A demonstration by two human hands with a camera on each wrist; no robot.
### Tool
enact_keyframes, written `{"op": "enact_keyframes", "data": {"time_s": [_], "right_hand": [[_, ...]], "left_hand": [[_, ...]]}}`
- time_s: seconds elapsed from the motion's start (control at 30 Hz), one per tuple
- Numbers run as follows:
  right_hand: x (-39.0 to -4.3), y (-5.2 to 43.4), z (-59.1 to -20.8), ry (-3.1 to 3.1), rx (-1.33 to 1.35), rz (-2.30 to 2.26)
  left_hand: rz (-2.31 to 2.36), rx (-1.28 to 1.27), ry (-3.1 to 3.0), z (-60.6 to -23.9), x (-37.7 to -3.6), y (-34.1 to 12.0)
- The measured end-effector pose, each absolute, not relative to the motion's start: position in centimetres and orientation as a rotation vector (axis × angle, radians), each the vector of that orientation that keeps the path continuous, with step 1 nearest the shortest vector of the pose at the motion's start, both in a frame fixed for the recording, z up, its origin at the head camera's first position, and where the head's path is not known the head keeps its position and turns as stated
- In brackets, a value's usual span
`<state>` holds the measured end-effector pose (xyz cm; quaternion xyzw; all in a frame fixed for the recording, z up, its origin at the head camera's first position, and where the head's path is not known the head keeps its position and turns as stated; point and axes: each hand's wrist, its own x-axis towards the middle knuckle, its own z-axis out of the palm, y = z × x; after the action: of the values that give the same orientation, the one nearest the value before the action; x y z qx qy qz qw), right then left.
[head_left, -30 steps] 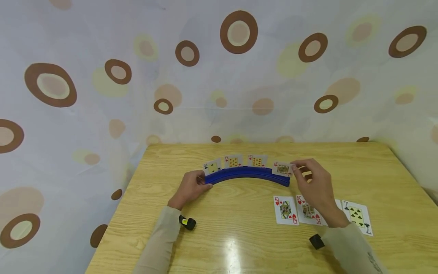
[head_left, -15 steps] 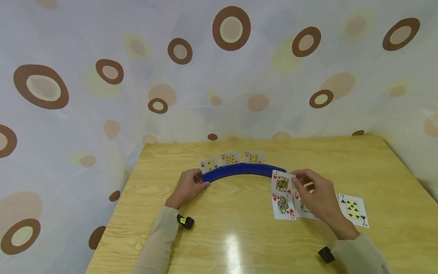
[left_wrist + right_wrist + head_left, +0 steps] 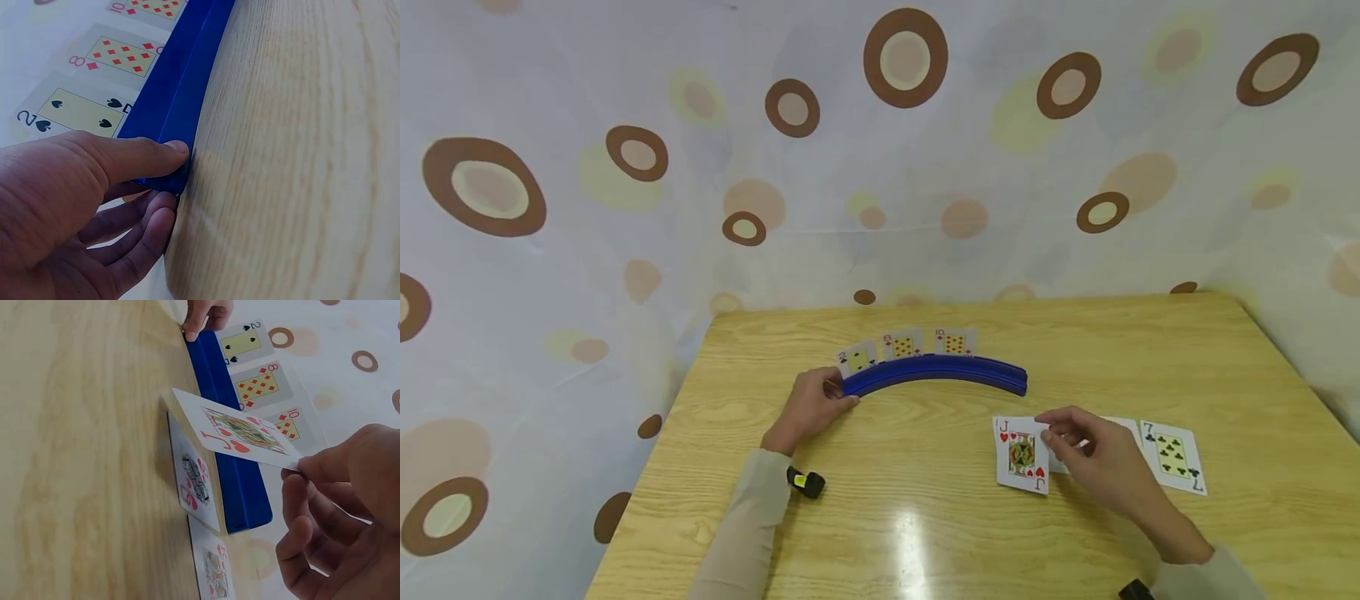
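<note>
My left hand (image 3: pixel 809 410) grips the left end of a curved blue card holder (image 3: pixel 936 367), thumb on its front face in the left wrist view. In the holder stand the two of spades (image 3: pixel 80 114), the eight of diamonds (image 3: pixel 122 56) and the ten of diamonds (image 3: pixel 955 342). Between thumb and finger, my right hand (image 3: pixel 1101 458) pinches the edge of the jack of hearts (image 3: pixel 1022 455). That card hangs above the queen of hearts (image 3: pixel 194 478), apart from it in the right wrist view. Beside the queen lies the king of hearts (image 3: pixel 214 565), mostly hidden in the head view.
Right of my right hand, the seven of clubs (image 3: pixel 1172 457) lies face up. Another card (image 3: pixel 1122 423), largely covered by the hand, is next to it. A patterned cloth (image 3: pixel 820 183) hangs behind the wooden table (image 3: pixel 850 500).
My right hand has drawn the jack of hearts off the holder's right end and carried it down over the queen of hearts. My left hand keeps its grip on the holder.
</note>
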<state>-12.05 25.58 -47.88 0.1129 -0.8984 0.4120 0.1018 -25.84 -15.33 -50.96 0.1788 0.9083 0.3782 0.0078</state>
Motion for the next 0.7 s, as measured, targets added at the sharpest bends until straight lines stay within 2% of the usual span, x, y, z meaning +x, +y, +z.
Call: {"op": "enact_keyframes", "data": {"time_s": [0.7], "right_hand": [[-9.0, 25.3, -49.0, -2.951, 0.322, 0.926]], "left_hand": [[1.157, 0.52, 2.836, -51.1, -26.0, -15.3]]}}
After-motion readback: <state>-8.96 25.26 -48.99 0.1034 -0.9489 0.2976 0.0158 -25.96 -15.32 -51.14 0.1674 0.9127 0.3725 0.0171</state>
